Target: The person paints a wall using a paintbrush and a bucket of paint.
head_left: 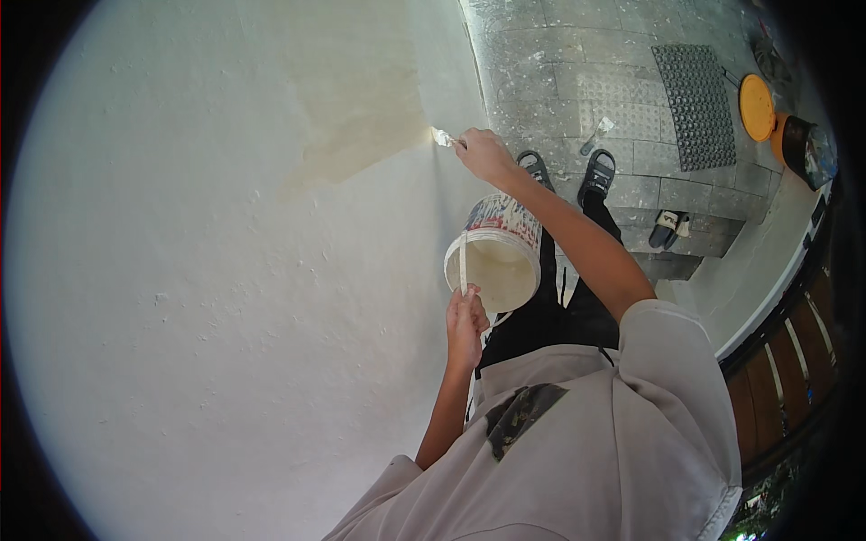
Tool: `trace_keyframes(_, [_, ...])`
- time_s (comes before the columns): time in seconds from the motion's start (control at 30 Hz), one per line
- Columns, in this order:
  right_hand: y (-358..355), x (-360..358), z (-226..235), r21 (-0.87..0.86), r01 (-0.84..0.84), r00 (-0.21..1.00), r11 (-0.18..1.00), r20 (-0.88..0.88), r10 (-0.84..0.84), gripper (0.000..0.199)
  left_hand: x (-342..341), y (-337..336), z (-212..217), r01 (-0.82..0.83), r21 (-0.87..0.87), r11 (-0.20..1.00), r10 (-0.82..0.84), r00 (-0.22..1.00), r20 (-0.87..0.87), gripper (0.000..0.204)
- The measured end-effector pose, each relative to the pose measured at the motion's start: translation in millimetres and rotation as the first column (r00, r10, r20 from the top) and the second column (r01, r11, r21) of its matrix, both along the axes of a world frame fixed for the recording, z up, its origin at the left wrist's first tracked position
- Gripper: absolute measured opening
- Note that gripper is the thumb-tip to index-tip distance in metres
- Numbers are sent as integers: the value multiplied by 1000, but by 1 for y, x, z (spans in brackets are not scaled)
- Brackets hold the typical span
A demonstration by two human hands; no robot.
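Left of the bucket (pixel 498 214), I see the pale wall (pixel 216 343) spread wide; up and left of the bucket it carries a tan patch (pixel 361 95). At the patch's edge, above the bucket, is the white-tipped brush (pixel 442 137); I can't tell whether it touches the wall. I judge the step in hand to be coating around that patch, and the next move calls for a light, even stroke over the tan, with the bucket held steady. Below the bucket's rim, my left grip (pixel 466 326) is closed around its handle (pixel 464 261), so it hangs open toward me. Above the bucket, my right grip (pixel 487 155) is pinched on the brush. Farther right of the bucket, a dark mat (pixel 695 106) lies on the floor (pixel 523 95).
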State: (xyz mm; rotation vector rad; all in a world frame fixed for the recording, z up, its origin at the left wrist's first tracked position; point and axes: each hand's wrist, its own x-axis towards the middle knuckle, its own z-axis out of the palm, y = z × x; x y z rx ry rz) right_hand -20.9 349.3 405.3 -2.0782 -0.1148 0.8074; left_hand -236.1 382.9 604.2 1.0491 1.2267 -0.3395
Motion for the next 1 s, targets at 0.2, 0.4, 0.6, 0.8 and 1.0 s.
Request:
trace_keyframes(0.2, [-16,8,6,94,-70,997,993,-5,71,28,-4,3,1,-15,9,1000,16,1000,-2,17])
trace_keyframes(0.4, [-49,2,41,326,2,999,945,-43,12,31,-3,7,6,-17,44,999,18,1000,-23,17])
trace_keyframes(0.6, [-26,5,28,168,-12,999,986,37,6,30,-3,6,2,11,27,1000,-11,1000,-15,18])
trace_keyframes(0.8, [-54,-1,114,347,-49,998,936,40,38,30,-5,4,4,19,39,999,-20,1000,11,18])
trace_keyframes(1.0, [-133,-19,158,351,-56,993,935,-75,87,31,-7,5,12,7,58,998,-10,999,46,19])
